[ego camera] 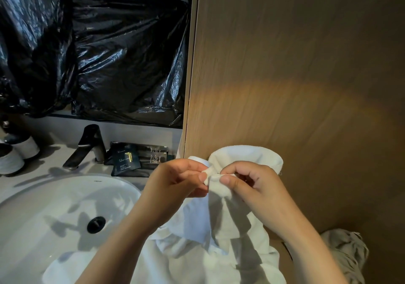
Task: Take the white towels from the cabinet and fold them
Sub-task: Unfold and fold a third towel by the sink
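Observation:
A white towel (219, 224) hangs bunched in front of me, its lower part draped over the right rim of the sink. My left hand (177, 185) pinches a corner of it between thumb and fingers. Just to the right, my right hand (252, 183) pinches the adjoining edge, and the two hands almost touch. A loop of the towel rises behind my right hand against the wooden cabinet panel (295, 75). Below the hands the towel's folds cannot be made out.
A white oval sink (54, 213) with a dark drain (96, 224) lies at lower left, a dark faucet (87, 145) behind it. Black sachets (131, 158) and two white cups (15, 154) sit on the counter. Black plastic sheeting (92, 42) covers the wall. Grey cloth (348, 253) lies at lower right.

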`<action>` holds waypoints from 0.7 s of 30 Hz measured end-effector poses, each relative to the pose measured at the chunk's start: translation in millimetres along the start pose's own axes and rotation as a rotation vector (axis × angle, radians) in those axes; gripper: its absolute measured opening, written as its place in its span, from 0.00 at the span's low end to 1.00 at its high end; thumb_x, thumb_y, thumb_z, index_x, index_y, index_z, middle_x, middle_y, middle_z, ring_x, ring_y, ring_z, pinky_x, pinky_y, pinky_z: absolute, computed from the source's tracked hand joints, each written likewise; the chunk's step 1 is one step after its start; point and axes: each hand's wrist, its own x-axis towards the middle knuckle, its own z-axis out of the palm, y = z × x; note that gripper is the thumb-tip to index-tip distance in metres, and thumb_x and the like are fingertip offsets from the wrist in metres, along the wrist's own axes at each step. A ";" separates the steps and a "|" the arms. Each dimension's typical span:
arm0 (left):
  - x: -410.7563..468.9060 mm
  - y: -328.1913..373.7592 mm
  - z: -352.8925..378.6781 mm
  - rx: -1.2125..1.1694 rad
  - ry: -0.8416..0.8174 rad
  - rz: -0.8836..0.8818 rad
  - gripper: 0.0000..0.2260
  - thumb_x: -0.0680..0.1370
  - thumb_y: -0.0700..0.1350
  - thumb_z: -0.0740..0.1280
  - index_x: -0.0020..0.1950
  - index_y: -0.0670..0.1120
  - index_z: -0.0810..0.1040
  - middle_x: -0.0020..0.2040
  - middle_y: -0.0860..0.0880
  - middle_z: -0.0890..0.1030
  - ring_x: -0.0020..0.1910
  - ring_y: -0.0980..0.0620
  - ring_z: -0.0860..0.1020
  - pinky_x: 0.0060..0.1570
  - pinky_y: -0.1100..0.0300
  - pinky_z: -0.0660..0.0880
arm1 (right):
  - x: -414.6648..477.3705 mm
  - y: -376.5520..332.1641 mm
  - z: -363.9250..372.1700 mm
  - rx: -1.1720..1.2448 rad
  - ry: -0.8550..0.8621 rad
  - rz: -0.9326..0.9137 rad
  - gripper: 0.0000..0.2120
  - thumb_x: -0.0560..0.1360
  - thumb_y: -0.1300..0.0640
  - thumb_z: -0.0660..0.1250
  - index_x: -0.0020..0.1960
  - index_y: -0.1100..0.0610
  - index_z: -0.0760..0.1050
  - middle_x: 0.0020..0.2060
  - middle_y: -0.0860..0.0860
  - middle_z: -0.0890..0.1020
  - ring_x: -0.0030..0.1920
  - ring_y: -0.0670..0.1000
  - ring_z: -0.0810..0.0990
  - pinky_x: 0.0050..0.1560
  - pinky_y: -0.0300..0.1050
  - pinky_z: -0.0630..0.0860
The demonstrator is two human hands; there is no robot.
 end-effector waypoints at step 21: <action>-9.3 -3.8 0.4 0.156 -0.062 0.078 0.07 0.75 0.40 0.71 0.51 0.50 0.85 0.41 0.51 0.85 0.42 0.54 0.82 0.46 0.64 0.78 | -3.0 8.0 9.2 0.014 0.077 0.030 0.04 0.74 0.52 0.71 0.41 0.45 0.80 0.26 0.46 0.72 0.29 0.42 0.69 0.31 0.32 0.66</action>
